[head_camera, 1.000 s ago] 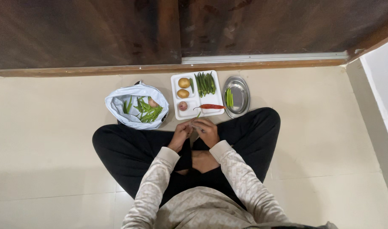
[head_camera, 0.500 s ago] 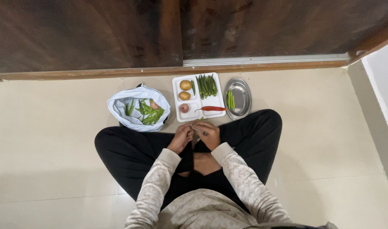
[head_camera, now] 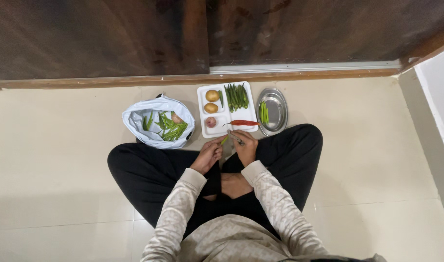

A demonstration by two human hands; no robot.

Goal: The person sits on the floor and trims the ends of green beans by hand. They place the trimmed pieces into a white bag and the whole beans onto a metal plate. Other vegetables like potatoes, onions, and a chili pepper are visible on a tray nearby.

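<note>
Here the left hand [head_camera: 210, 154] pinches a slim green bean pod [head_camera: 224, 140] while the right hand [head_camera: 244, 147] has its grip closed on a small knife [head_camera: 235, 139], blade beside the pod. Both sit just before the white compartment tray [head_camera: 227, 128] on the floor, within easy reach.

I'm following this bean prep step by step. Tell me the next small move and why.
Probably carry the bean over to the steel plate. The left hand holds it by one end, the right hand meets it at the other, and a few green beans already lie on that plate, apart from the bag pile.
</note>
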